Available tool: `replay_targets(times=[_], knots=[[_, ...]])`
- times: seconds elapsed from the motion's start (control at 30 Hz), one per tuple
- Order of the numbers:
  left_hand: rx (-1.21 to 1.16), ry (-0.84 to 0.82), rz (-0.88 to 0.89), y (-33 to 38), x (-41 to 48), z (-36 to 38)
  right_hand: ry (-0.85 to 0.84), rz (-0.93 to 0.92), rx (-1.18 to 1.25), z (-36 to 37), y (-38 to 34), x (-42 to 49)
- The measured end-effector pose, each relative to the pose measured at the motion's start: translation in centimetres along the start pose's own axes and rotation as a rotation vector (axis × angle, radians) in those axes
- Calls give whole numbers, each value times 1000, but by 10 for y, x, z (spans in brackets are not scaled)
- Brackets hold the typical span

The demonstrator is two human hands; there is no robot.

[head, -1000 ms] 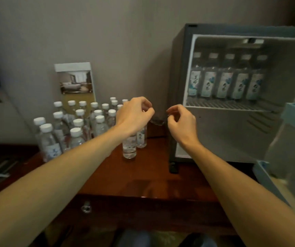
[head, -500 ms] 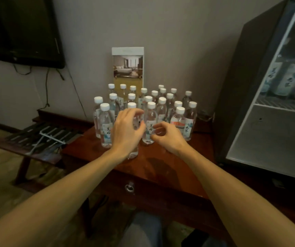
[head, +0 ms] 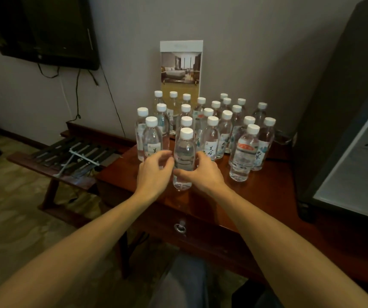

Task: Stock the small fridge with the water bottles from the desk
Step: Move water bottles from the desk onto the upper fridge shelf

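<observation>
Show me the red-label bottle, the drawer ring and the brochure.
red-label bottle (head: 246,149), head view, on its red label.
drawer ring (head: 180,228), head view, on the metal loop.
brochure (head: 180,67), head view, on its room photo.

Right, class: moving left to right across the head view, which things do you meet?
Television → slatted rack → left hand → front bottle → right hand → red-labelled bottle → fridge.
</observation>
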State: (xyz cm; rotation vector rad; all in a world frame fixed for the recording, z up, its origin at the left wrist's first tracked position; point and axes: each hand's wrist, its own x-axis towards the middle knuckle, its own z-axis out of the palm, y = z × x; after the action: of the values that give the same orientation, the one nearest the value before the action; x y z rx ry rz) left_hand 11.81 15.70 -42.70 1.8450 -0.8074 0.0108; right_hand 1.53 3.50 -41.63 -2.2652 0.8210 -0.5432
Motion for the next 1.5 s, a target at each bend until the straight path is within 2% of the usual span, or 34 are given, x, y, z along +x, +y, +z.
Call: replay_targets(times=[0.17,0.3,0.43,0.67,1.1,1.3,1.5], knots=[[-59,-47,-13,-4,-1,4,79,41,-53,3,-6,2],[-171,-117,-26,3,1,1,19,-55,164,-10,8,1],[-242,-267,12,20,2,7,-22,-137,307,-43,24,-8],[-354,-455,112,85,-11,38,1,-147,485,-128,32,-49],[-612,-569,353,263,-49,125,534,-206,544,-286,48,-128],[-600,-635,413,332,-55,180,712,-114,550,-349,76,-137],[-532,-660,401,364,-53,233,862,-53,555,-382,104,-126]])
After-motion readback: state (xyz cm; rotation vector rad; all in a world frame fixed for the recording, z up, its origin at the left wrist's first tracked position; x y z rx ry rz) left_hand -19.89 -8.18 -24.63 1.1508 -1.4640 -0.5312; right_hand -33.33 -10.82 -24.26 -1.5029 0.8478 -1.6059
